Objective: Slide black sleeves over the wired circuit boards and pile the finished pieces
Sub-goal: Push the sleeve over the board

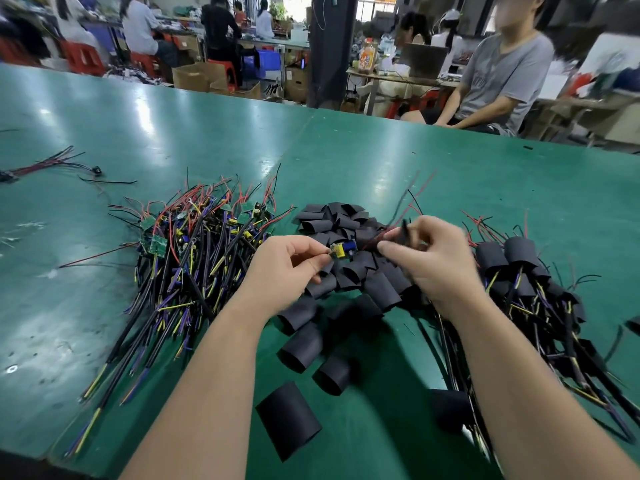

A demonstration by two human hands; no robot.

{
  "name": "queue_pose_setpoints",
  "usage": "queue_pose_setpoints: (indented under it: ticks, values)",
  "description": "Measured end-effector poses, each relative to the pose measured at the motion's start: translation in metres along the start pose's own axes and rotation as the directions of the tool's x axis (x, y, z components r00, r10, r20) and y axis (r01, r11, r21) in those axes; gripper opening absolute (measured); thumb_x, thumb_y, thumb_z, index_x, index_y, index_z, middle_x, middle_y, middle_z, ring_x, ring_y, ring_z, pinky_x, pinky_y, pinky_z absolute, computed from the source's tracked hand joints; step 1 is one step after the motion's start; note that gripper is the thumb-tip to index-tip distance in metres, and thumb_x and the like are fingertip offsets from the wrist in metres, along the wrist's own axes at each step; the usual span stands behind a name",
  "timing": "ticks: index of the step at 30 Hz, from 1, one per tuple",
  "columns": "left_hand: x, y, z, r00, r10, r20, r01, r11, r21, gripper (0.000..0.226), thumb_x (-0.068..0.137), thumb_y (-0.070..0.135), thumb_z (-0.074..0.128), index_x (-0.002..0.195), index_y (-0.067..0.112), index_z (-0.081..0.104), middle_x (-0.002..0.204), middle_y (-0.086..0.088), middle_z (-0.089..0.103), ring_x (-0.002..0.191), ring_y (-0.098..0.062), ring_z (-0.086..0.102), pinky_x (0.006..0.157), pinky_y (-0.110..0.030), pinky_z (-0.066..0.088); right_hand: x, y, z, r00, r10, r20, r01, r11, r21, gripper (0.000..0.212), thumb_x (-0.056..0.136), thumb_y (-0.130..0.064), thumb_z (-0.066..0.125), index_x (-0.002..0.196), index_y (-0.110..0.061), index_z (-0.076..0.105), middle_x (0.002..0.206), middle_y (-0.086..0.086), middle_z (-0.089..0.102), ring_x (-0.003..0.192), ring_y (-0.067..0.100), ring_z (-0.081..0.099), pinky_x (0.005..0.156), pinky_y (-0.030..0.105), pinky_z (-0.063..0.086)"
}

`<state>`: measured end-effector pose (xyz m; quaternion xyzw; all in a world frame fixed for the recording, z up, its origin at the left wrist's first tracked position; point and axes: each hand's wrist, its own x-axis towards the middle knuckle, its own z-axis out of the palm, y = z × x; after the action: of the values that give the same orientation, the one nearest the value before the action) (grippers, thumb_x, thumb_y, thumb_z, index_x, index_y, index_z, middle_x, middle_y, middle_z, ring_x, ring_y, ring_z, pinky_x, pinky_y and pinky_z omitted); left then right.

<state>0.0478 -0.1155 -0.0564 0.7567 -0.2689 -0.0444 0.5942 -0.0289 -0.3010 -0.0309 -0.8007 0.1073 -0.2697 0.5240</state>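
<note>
The left hand [284, 268] pinches a small circuit board [341, 250] with yellow and blue parts on it. The board is held up in the middle, just above the loose black sleeves [346, 223]. The right hand [436, 261] is close beside it. Its fingers are curled and pinch the red and black wires [410, 197] that run out from the board. This hand is blurry, so I cannot tell if it holds a sleeve too.

The sleeves lie in a heap under both hands. One big sleeve [287, 419] lies alone, nearer to the person.

To the left is a pile of bare boards [194, 244] with long wires. To the right is a pile of finished pieces [519, 258], each with a sleeve on.

All of it sits on a green tabletop [450, 161]. At the far side, a person in a grey shirt [502, 74] sits.
</note>
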Motion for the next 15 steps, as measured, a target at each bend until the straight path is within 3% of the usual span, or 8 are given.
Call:
queue_pose_setpoints:
  ticks: [1,2,4,6,9,13,15]
  values:
    - [-0.001,0.001,0.001,0.999,0.003,0.038,-0.003,1.000,-0.004,0.012,0.087,0.002,0.067,0.082,0.012,0.071,0.053,0.011,0.061,0.045,-0.001,0.054,0.045,-0.009,0.038,-0.006,-0.002,-0.007,0.998,0.056,-0.034,-0.044,0.955,0.293,0.036,0.070,0.003,0.076,0.059,-0.019,0.050,0.070,-0.003,0.070,0.054,0.009,0.054,0.048,0.021,0.041]
    - [-0.002,0.003,0.001,0.997,0.005,0.074,-0.004,1.000,-0.006,0.009,0.087,0.003,0.067,0.084,0.010,0.072,0.051,0.011,0.061,0.044,0.000,0.052,0.045,-0.010,0.038,-0.011,-0.002,-0.015,0.992,0.112,-0.053,-0.065,0.837,0.544,0.035,0.069,0.002,0.076,0.064,-0.021,0.051,0.076,0.001,0.070,0.055,0.010,0.054,0.046,0.019,0.041]
    - [-0.004,0.006,0.002,0.992,0.012,0.129,-0.010,1.000,-0.015,0.010,0.087,0.004,0.067,0.084,0.012,0.072,0.049,0.011,0.060,0.040,0.002,0.049,0.043,-0.012,0.038,-0.018,-0.004,-0.027,0.975,0.207,-0.076,-0.064,0.598,0.799,0.026,0.069,-0.010,0.073,0.083,-0.021,0.055,0.091,0.007,0.067,0.062,0.010,0.060,0.052,0.018,0.045]
    - [-0.006,0.009,0.003,0.984,0.021,0.176,-0.016,0.999,-0.032,0.014,0.087,0.003,0.066,0.081,0.014,0.070,0.049,0.011,0.061,0.042,0.001,0.051,0.044,-0.014,0.039,-0.021,-0.002,-0.036,0.966,0.248,-0.079,-0.063,0.517,0.854,0.029,0.072,-0.024,0.067,0.099,-0.022,0.057,0.096,0.000,0.069,0.074,0.009,0.063,0.064,0.020,0.047]
    - [-0.010,0.014,0.003,0.967,0.034,0.251,-0.024,0.999,-0.043,0.019,0.086,0.000,0.065,0.078,0.016,0.069,0.053,0.009,0.062,0.048,-0.003,0.055,0.047,-0.017,0.042,-0.023,0.000,-0.042,0.945,0.296,-0.141,-0.017,0.475,0.880,0.026,0.073,-0.031,0.064,0.097,-0.020,0.060,0.090,-0.005,0.071,0.090,0.012,0.064,0.076,0.023,0.050]
    - [-0.011,0.015,0.003,0.950,0.045,0.308,-0.034,0.999,-0.041,0.020,0.084,0.002,0.067,0.076,0.020,0.071,0.056,0.005,0.063,0.054,-0.010,0.056,0.050,-0.019,0.043,-0.025,-0.002,-0.050,0.926,0.338,-0.169,0.064,0.301,0.951,0.018,0.070,-0.030,0.066,0.077,-0.014,0.069,0.079,-0.002,0.072,0.080,0.013,0.071,0.070,0.021,0.055]
    - [-0.012,0.015,0.002,0.948,0.047,0.316,-0.035,0.999,-0.042,0.019,0.084,0.004,0.067,0.076,0.021,0.071,0.056,0.004,0.063,0.054,-0.012,0.055,0.051,-0.020,0.043,-0.028,-0.003,-0.051,0.924,0.352,-0.147,0.048,0.275,0.960,0.018,0.068,-0.032,0.067,0.066,-0.015,0.073,0.078,-0.001,0.073,0.078,0.011,0.071,0.063,0.019,0.055]
